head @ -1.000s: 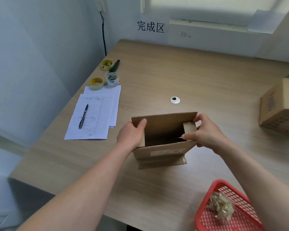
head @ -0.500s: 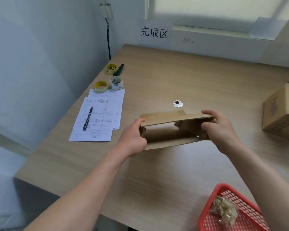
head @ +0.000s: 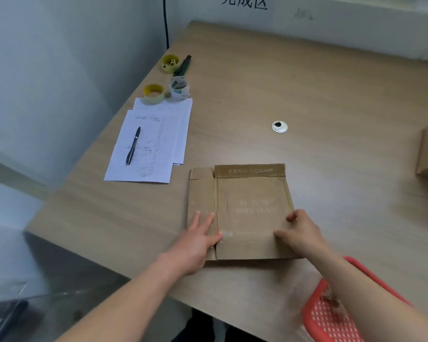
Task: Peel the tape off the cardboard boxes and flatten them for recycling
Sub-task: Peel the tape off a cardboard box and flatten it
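Soft, even daylight, slightly hazy picture

Light is diffuse and shadows on the table stay faint; the whole view is mildly blurred, print on the flattened box unreadable, and the wide lens bends and stretches the edges.

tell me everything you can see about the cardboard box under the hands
The cardboard box is plain brown, worn, and lies collapsed flat on the wooden table. Flaps stick out along its far and near edges, and a narrower panel runs down its left side. Faint pale lettering marks the middle. The left hand presses it with straight fingers; the right hand rests on its right edge.
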### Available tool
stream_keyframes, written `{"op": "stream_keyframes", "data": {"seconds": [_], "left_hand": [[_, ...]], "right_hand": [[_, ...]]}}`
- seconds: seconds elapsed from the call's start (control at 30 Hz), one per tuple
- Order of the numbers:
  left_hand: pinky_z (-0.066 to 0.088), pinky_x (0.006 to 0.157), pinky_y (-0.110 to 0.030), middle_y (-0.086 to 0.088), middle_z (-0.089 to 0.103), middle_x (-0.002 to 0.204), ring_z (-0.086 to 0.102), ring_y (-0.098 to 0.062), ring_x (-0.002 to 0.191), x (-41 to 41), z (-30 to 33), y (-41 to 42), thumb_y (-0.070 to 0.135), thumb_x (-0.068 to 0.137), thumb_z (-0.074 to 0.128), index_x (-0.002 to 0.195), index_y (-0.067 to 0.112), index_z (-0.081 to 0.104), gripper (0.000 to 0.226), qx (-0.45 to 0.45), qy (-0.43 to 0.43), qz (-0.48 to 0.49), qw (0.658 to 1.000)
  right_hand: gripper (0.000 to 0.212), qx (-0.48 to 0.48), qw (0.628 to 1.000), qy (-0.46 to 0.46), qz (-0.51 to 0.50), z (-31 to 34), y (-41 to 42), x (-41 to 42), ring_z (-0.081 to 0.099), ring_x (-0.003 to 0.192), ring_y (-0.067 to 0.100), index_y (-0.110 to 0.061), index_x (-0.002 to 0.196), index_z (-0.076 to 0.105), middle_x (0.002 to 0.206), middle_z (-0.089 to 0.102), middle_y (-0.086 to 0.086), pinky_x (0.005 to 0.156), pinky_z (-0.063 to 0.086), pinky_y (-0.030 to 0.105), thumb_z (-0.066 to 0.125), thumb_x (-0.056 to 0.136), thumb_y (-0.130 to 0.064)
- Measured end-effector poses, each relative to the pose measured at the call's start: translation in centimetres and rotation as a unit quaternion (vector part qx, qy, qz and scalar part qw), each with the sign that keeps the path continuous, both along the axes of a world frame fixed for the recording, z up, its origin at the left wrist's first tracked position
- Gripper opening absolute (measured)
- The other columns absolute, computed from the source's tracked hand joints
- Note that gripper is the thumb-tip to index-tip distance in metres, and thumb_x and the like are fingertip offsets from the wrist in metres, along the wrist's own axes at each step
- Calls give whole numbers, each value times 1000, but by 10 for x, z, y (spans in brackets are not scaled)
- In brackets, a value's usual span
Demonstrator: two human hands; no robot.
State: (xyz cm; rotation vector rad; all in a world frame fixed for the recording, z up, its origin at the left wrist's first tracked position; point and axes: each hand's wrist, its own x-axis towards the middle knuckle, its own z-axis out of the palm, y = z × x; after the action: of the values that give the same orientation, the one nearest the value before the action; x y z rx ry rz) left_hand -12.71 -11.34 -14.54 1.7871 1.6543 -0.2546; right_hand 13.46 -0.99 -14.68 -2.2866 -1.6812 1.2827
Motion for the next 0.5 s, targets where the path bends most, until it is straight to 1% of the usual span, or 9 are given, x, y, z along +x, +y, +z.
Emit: {"op": "stream_keyframes", "data": {"seconds": [0.07,0.13,0.2,0.23,0.27,0.3,0.4,0.43,0.5], "left_hand": [[13,123,-46,1,-18,166,-21,-32,150,2,-9,-6,-7,87,39,155,33,30,80,-16,17,-7,1000],[15,122,-51,5,-13,166,-18,-28,152,4,-10,-2,9,85,47,152,36,35,73,-20,17,9,1000],[14,121,-52,4,3,166,-7,-24,153,5,-5,10,28,85,52,146,36,46,62,5,8,38,999],[13,122,-50,3,12,164,-2,-23,153,6,-4,19,36,87,53,145,34,48,58,36,11,50,998],[12,122,-49,1,16,163,0,-22,153,6,-4,29,43,90,53,146,31,46,58,69,19,58,996],[9,123,-48,0,13,163,-2,-23,153,6,-7,39,48,92,53,151,28,38,64,95,29,65,993],[0,123,-50,-1,-14,166,-19,-26,152,10,-23,72,62,91,50,159,20,8,90,114,53,66,990],[-3,123,-50,-2,-20,165,-22,-27,151,11,-30,81,67,90,49,159,19,2,97,114,62,59,990],[-7,121,-51,-5,-26,163,-26,-28,149,10,-45,94,76,86,45,159,17,-5,106,119,84,43,988]], "right_hand": [[54,4,995,-74,71,-4,-3,-7,57,105,30,-25,114,43,116,56,5,80,46,34,78,74,-34],[63,50,982,-129,126,-7,-2,-14,47,124,32,-27,125,44,134,45,9,96,45,40,74,70,-36],[73,132,965,-142,177,-10,1,-24,26,144,31,-26,138,43,155,25,11,111,33,44,71,72,-40],[76,168,956,-131,201,-12,5,-30,16,150,29,-26,144,40,162,15,10,116,27,45,69,77,-45],[76,194,947,-118,226,-15,9,-37,7,153,28,-25,148,36,166,7,8,120,21,46,65,82,-51],[76,210,937,-110,257,-19,15,-44,1,154,26,-26,152,30,168,1,6,122,16,47,58,88,-56],[71,210,904,-132,347,-36,38,-62,-10,154,24,-30,158,14,168,-10,2,124,5,50,35,98,-61],[70,207,898,-140,362,-43,45,-66,-11,154,24,-30,159,11,167,-11,1,124,4,52,30,99,-61],[70,208,888,-151,381,-56,56,-71,-12,154,25,-31,160,9,167,-12,2,123,4,55,24,99,-63]]}}
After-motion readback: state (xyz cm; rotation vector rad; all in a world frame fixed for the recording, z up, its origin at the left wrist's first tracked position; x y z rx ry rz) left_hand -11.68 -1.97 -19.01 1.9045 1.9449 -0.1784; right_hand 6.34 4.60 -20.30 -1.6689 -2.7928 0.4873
